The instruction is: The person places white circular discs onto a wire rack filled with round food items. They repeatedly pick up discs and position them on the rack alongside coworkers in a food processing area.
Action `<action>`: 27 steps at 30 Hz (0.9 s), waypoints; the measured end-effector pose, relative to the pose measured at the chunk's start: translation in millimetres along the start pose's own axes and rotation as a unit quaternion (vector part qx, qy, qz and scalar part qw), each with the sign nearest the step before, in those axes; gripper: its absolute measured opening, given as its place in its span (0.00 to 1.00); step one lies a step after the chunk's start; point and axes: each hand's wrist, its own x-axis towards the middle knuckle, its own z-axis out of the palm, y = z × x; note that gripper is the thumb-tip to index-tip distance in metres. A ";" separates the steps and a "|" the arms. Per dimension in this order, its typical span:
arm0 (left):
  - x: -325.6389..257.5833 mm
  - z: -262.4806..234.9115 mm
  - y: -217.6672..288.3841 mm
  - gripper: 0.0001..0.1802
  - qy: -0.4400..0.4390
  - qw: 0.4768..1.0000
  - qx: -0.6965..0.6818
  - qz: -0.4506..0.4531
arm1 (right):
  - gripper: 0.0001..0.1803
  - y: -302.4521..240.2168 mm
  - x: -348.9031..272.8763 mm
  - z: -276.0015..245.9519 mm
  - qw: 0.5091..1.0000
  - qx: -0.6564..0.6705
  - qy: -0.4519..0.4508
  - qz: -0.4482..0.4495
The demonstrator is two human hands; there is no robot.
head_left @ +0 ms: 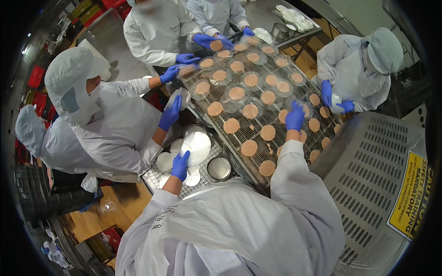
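Note:
My left hand (pixel 180 166) grips the edge of a stack of white round sheets (pixel 196 146) above a wire rack (pixel 151 180) on my left. My right hand (pixel 294 117), in a blue glove like the left, reaches over a wire-mesh conveyor belt (pixel 258 153). Its fingers are smeared by motion, so whether they hold anything is unclear. Round pinkish-brown patties (pixel 268 133) lie spread over the belt around it. Farther up the belt, several patties rest on clear round sheets (pixel 251 79). Small broken bits of patty (pixel 270 148) lie closer to me.
A round metal tin (pixel 218 169) and more white discs (pixel 165 162) sit on the rack. Co-workers in white (pixel 110 122) line the belt's left and far sides; another person (pixel 361 69) stands at the right. A slotted metal machine cover (pixel 368 184) rises on my right.

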 end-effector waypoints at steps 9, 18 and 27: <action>3.8 -10.7 49.7 0.23 0.005 1.000 0.009 0.019 | 0.19 -300.4 -18.5 96.3 0.959 0.085 -0.123 -0.240; 27.0 -54.0 39.7 0.23 -0.011 0.999 0.015 0.034 | 0.12 -267.0 -68.8 40.6 0.952 0.144 -0.262 -0.062; 49.2 17.2 84.3 0.23 -0.071 0.995 -0.013 0.067 | 0.21 -362.1 -86.8 -64.6 0.866 0.309 -0.394 -0.018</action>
